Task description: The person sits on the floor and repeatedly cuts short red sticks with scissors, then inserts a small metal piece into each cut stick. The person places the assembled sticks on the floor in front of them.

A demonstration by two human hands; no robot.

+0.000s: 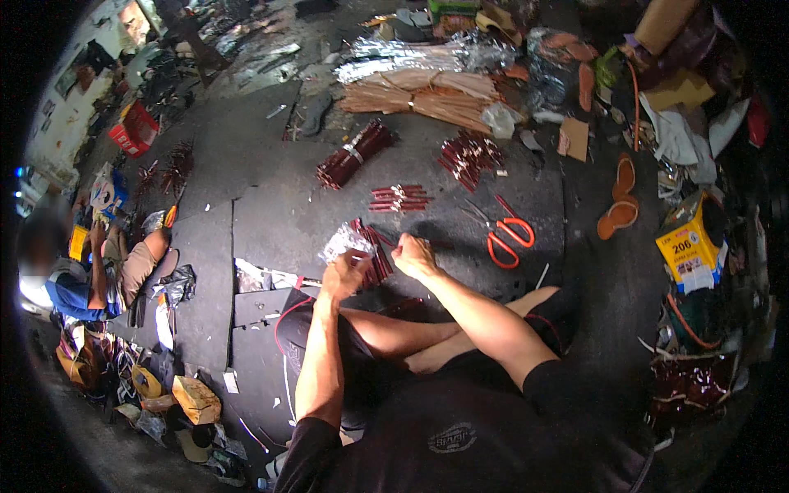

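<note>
My left hand [347, 275] is over a small pile of dark red strips [380, 261], beside a crinkled clear plastic bag [343, 241]. Its fingers are blurred. Just right of the pile, my right hand [415, 255] is closed, and one thin dark red strip [385, 239] seems to run into its fingers. Farther out lies a short row of dark red strips [399, 198]. Behind it are a tied bundle of similar strips [353, 156] and a looser heap [468, 158]. Scissors with orange handles [511, 240] rest on the floor to the right.
Long brown strips [419, 97] and silvery strips [411, 57] lie at the back. A pair of brown sandals [620, 197] and a yellow box [692, 246] stand to the right. On the left another person [90, 283] sits among scraps. My crossed legs [394, 333] are close below my hands.
</note>
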